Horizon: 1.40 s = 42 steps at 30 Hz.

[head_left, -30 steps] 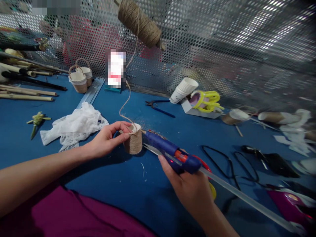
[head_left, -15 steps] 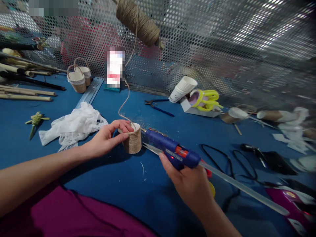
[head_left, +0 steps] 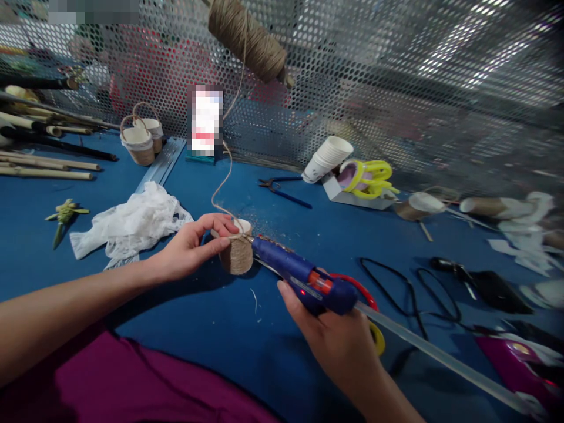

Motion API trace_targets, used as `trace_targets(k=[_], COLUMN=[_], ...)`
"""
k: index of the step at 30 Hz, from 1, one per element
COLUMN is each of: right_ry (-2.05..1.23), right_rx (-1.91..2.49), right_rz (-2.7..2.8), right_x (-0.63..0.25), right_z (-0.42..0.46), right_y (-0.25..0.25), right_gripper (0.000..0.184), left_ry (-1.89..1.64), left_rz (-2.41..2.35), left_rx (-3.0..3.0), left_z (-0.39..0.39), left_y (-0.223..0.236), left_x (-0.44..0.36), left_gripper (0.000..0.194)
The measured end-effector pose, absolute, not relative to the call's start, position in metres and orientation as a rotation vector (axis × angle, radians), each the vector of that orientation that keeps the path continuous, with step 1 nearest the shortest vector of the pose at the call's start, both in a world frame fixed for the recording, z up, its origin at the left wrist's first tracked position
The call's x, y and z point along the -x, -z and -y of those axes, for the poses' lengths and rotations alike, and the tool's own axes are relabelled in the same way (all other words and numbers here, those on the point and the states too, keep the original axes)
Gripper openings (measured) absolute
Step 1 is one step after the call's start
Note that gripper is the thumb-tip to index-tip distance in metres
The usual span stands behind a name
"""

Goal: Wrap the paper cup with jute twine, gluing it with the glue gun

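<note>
My left hand (head_left: 200, 238) is closed on a small paper cup (head_left: 237, 257) wrapped in brown twine, its fingers at the rim. From the cup's rim a loose strand of twine (head_left: 224, 181) runs up to a big twine spool (head_left: 247, 38) at the mesh. Wrapped round the handle of a blue hot glue gun (head_left: 288, 258), my right hand (head_left: 339, 335) holds it with the nozzle at the cup's upper right edge. A long clear glue stick (head_left: 440, 352) sticks out of the gun's back. Scissors (head_left: 359, 289) with red and yellow handles lie partly hidden under the gun.
White lace (head_left: 132, 223) lies bunched at left, near bamboo sticks (head_left: 48, 173) and two small handled baskets (head_left: 137, 147). A blurred phone (head_left: 206, 123) leans at the mesh. Pliers (head_left: 286, 192), stacked paper cups (head_left: 326, 158) and a box (head_left: 359, 197) stand behind; a black cord (head_left: 392, 282) lies right.
The glue gun has tilted and moved slightly left, bringing its nozzle from beside the cup onto its rim. More of the scissors' handles shows. My left hand and the cup stay nearly still.
</note>
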State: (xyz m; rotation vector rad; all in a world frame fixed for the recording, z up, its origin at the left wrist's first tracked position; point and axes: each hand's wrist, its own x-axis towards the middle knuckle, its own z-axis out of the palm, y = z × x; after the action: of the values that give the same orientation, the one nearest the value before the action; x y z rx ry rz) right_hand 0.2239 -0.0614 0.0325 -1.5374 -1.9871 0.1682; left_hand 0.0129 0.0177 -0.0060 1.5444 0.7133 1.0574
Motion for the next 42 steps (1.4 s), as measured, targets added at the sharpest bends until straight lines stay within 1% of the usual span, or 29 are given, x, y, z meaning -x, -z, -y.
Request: trace_targets(k=[5, 15, 26, 31, 36, 42], right_ry=[-0.197, -0.11, -0.208, -0.141, -0.068, -0.098], right_rx=[1.508, 1.419, 1.523, 1.544, 1.545, 1.586], right_rz=[2.003, 2.042, 1.993, 1.988, 2.033, 1.993], right_x=[-0.22, -0.22, -0.223, -0.227, -0.228, -0.23], right_z=[0.063, 0.062, 0.063, 0.061, 0.059, 0.057], right_y=[-0.035, -0.03, -0.03, -0.029, -0.028, -0.026], right_gripper=[0.019, 0.013, 0.016, 0.015, 0.023, 0.031], left_ry=[-1.059, -1.074, -1.057, -1.059, -1.055, -1.053], left_rz=[-0.705, -0.678, -0.699, -0.682, -0.695, -0.698], left_rx=[-1.543, -1.576, -1.551, -1.561, -1.58, -1.585], left_z=[-0.018, -0.018, -0.019, -0.019, -0.019, -0.019], left_y=[0.007, 0.007, 0.008, 0.008, 0.005, 0.005], left_x=[-0.013, -0.013, -0.013, -0.013, -0.013, -0.013], left_gripper=[0.008, 0.006, 0.009, 0.007, 0.006, 0.006])
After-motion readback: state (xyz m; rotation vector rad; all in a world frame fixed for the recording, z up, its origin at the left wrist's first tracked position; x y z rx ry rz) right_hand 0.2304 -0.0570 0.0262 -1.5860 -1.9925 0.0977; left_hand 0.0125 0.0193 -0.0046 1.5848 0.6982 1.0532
